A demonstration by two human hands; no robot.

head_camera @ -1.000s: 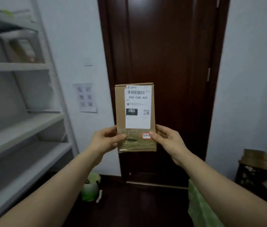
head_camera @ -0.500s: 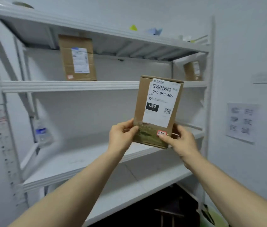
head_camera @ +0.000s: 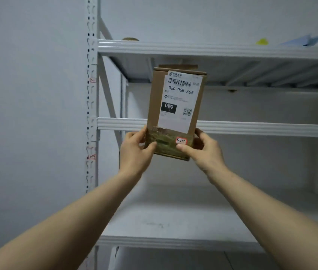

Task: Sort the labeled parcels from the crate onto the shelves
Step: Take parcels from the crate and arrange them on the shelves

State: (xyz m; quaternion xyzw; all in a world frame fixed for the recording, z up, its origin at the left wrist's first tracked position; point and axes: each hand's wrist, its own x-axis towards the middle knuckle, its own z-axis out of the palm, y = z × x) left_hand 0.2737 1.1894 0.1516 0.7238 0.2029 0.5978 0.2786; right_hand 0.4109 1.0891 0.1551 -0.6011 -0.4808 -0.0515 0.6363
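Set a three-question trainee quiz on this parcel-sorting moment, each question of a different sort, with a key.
1. True or false: only one hand holds the parcel.
2. The handwritten sticker near the parcel's lower edge reads: A) 3-1-1 B) 2-4-2 C) 5-0-9
3. Fill in: the large code on the white label is 060-06B-___.

Key
1. False: the left hand and the right hand both grip its lower end.
2. A
3. A05
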